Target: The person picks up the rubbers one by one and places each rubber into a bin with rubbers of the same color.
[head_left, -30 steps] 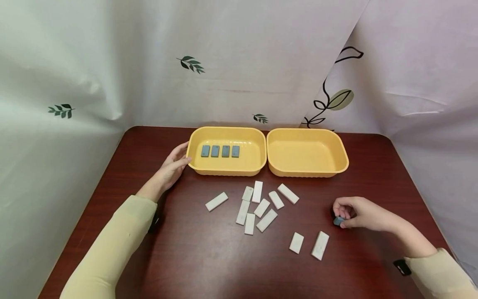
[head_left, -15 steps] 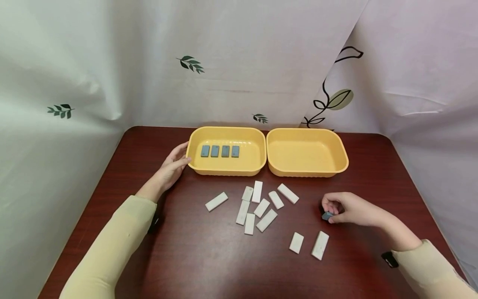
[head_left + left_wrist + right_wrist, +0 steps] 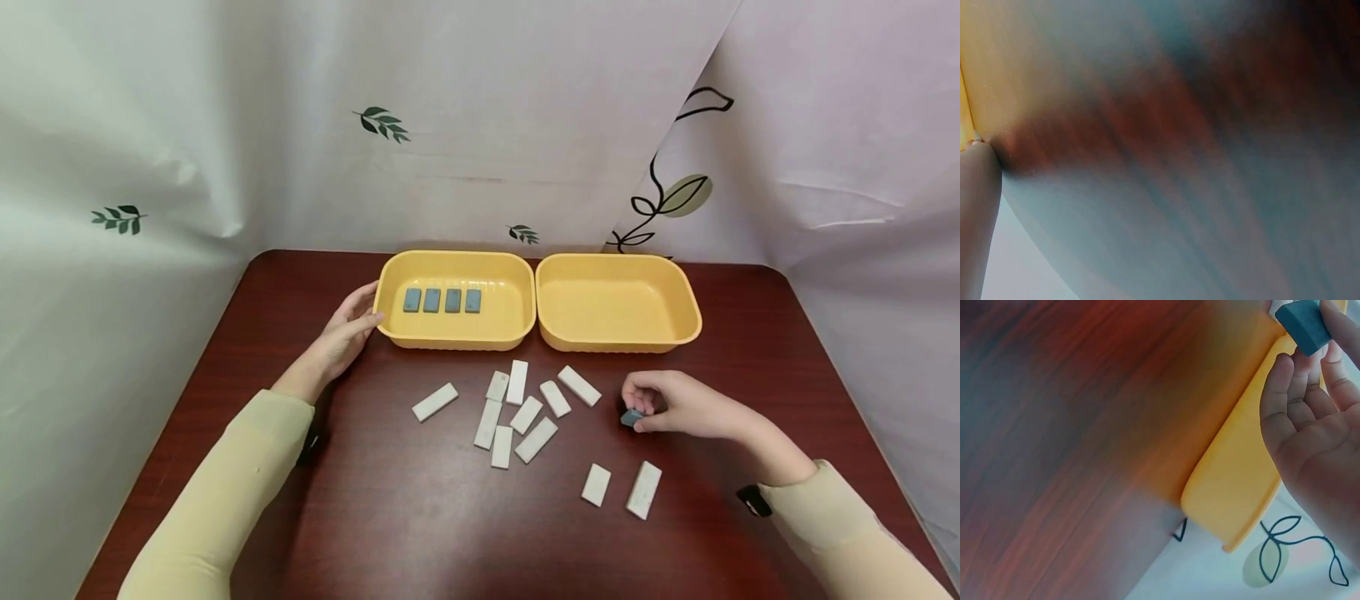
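Note:
In the head view my right hand [image 3: 678, 403] pinches a small blue-grey block [image 3: 632, 417] between thumb and fingertips, right of the loose white blocks. The right wrist view shows this blue-grey block [image 3: 1305, 325] close up, thumb on one side and fingertips on the other. My left hand [image 3: 341, 333] holds the left end of the left yellow tray [image 3: 454, 343], thumb over the rim and fingers along the outer wall. Inside that tray lie several blue-grey blocks [image 3: 432, 301] in a row. In the left wrist view, a digit [image 3: 977, 206] meets the tray's yellow wall [image 3: 997, 56].
A second yellow tray [image 3: 619, 346] stands against the first one's right end, with a bare floor. Several white blocks, long and short, lie scattered in front, among them a long block [image 3: 536, 440] and, nearer me, another long block [image 3: 643, 490]. Patterned cloth [image 3: 465, 167] hangs behind the dark red table [image 3: 420, 508].
My right hand has moved left and toward the trays, carrying the blue-grey block. My left hand stays at the left tray, and the blocks on the table lie as before.

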Tool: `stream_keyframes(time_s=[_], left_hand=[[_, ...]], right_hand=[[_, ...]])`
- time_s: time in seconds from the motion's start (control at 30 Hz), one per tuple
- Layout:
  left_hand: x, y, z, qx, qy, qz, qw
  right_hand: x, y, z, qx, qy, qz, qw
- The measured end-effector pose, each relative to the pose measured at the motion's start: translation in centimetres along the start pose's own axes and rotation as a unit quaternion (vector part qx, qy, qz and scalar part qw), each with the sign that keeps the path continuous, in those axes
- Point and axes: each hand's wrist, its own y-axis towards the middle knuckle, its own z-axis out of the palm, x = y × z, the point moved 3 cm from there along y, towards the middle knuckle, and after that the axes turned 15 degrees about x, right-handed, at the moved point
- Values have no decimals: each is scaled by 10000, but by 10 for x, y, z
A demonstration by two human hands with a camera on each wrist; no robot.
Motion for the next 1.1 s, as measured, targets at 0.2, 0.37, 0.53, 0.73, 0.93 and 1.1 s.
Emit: stream_keyframes(time_s=[0.2,0.37,0.53,0.73,0.93,1.1], left_hand=[[-1,1,0,33,57,-15,10000],[0,0,0,9,14,-31,10000],[1,0,0,37,12,58,10000],[1,0,0,90,73,32,9999],[0,1,1,87,24,37,10000],[0,0,0,46,32,23,10000]], right_hand=[[7,11,0,-77,6,-186,9998],[14,18,1,-85,117,-280,9995],[18,27,4,-202,175,-494,9984],[23,39,7,-205,225,-545,9980],[31,52,5,-220,244,-429,9985],[40,63,3,-213,267,-420,9985]])
